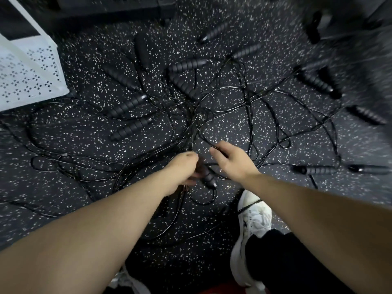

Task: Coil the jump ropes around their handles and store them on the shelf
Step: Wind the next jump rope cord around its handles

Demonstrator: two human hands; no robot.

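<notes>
The left hand (184, 167) curls its fingers round a black ribbed handle (209, 178) just above the floor, with thin cords rising past its knuckles. The right hand (230, 160), fingers loosely bent, pinches a cord (214, 146) at its fingertips. Beyond them tangled jump ropes (191, 102) sprawl over the speckled floor (84, 145). A white perforated shelf (27, 73) stands far left; a white shoe (254, 221) sits below.

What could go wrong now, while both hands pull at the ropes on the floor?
1. The left hand holds a handle whose rope runs into the tangle; pulling may tighten knots.
2. A rope lies across the white shoe; the person might trip.
3. Loose handles could be dragged along.
</notes>
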